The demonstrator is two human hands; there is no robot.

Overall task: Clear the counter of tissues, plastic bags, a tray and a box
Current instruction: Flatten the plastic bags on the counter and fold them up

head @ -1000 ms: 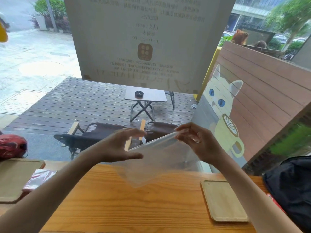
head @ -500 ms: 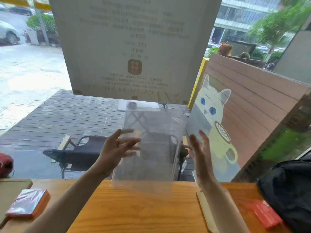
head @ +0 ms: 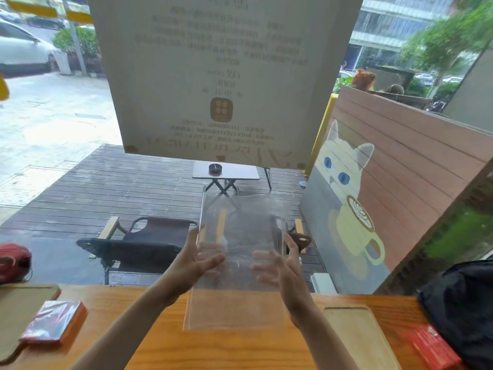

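A clear plastic bag (head: 240, 263) hangs upright over the wooden counter (head: 234, 351), its lower edge just above the wood. My left hand (head: 190, 265) holds its left side, thumb up along the edge and fingers showing blurred through the plastic. On the other side my right hand (head: 282, 271) holds it the same way. A wooden tray (head: 357, 340) lies flat on the counter to the right of my right forearm. Another wooden tray (head: 16, 313) lies at the far left, with a flat red box (head: 54, 320) in plastic wrap on it.
A red packet (head: 432, 347) lies at the counter's right end beside a black bag (head: 464, 308). A red bundle (head: 13, 260) sits at the far left. A window with a large poster stands right behind the counter; chairs and a small table are outside.
The bag went from crumpled and stretched between my hands to flat and upright. It now hangs lower, with both hands at its sides.
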